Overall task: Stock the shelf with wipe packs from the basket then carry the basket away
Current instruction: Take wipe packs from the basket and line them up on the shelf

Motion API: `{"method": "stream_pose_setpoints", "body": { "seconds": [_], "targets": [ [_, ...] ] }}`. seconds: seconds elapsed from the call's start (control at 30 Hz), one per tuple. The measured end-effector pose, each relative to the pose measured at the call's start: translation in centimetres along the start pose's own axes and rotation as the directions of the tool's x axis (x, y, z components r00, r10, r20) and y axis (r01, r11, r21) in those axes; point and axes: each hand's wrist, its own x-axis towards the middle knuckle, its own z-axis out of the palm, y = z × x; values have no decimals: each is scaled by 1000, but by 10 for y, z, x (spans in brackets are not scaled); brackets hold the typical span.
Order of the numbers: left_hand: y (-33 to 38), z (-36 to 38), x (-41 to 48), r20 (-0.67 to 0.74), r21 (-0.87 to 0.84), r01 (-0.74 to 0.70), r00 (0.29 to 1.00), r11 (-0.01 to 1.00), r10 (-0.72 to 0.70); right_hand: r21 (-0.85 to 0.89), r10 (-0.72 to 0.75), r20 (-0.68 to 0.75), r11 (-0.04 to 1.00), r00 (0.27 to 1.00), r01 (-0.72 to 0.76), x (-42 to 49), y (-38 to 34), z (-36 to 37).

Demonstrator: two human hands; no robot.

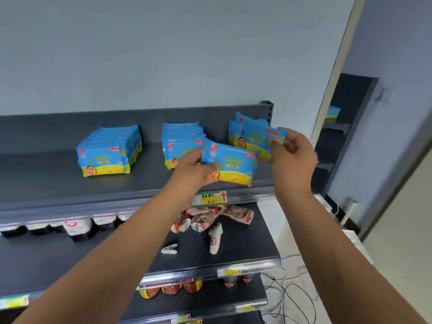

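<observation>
Blue-and-yellow wipe packs stand in three rows on the dark top shelf (pixel 58 183): a left row (pixel 107 153), a middle row (pixel 181 139) and a right row (pixel 247 134). My left hand (pixel 194 171) grips one wipe pack (pixel 231 164) by its left end, just above the shelf's front edge. My right hand (pixel 289 150) pinches the upper right corner of the front pack of the right row (pixel 275 134). The basket is out of view.
A yellow price label (pixel 210 198) with a red arrow hangs on the shelf's front rail. The shelf below holds dark jars (pixel 77 226), crumpled snack packets (pixel 219 217) and a white clip (pixel 169 250). Black cables (pixel 289 295) lie on the floor at right. A doorway opens at right.
</observation>
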Motion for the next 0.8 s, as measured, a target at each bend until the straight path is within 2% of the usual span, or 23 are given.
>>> {"method": "stream_pose_setpoints", "body": {
  "seconds": [0.17, 0.4, 0.5, 0.63, 0.7, 0.8],
  "targets": [
    [-8, 65, 48, -9, -26, 69, 998, 997, -69, -13, -39, -156, 999, 987, 37, 48, 10, -32],
    [-8, 114, 125, -30, -10, 54, 998, 998, -55, -66, -173, -221, 985, 960, 162, 100, 20, -49],
    [-15, 125, 150, -45, -24, 92, 995, 995, -93, -66, -156, -156, 987, 975, 147, 122, 30, -49],
    [-22, 136, 178, -8, -17, 112, 994, 994, -113, -126, -97, 19, 987, 995, 99, 149, 44, -43],
    [-26, 138, 191, -45, 44, 111, 993, 993, -109, -166, -74, 93, 982, 993, 89, 163, 50, -43],
    [-37, 136, 207, -107, 215, 56, 994, 975, -33, -160, -38, 109, 986, 993, 55, 180, 59, -46]
  ]
}}
